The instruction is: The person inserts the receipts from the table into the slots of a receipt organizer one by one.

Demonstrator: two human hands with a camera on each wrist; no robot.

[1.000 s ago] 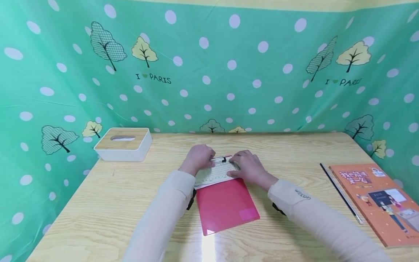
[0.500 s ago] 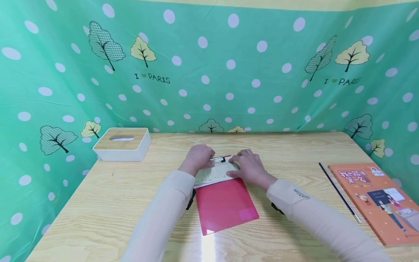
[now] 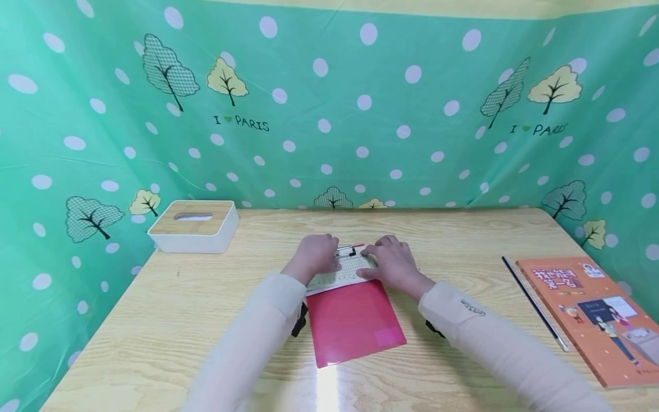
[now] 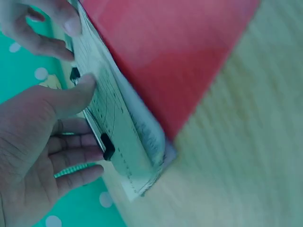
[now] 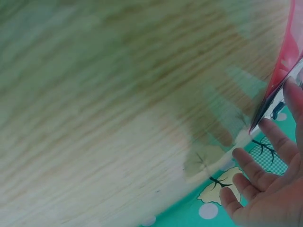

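Observation:
A red folder (image 3: 355, 323) lies near the middle of the table, turned slightly. Across its far part lie white sheets with a printed grid (image 3: 342, 271), under a thin metal fastener with black sliders (image 3: 352, 252). My left hand (image 3: 315, 255) holds the sheets at their left part. In the left wrist view, its thumb presses on the paper while the fingers lie behind the far edge. My right hand (image 3: 391, 260) grips the right end, thumb on the sheets and index finger at the fastener. In the left wrist view, the sheets' near edge (image 4: 151, 137) curls up off the folder.
A white tissue box (image 3: 195, 243) with a wooden lid stands at the back left. To the right lie a dark pencil (image 3: 535, 303) and an orange book (image 3: 592, 320). A green patterned cloth (image 3: 329, 103) hangs behind the wooden table (image 3: 170, 320).
My left hand has come slightly nearer and to the right, showing more of the fastener's left part. The right hand has stayed in place. The folder has barely shifted.

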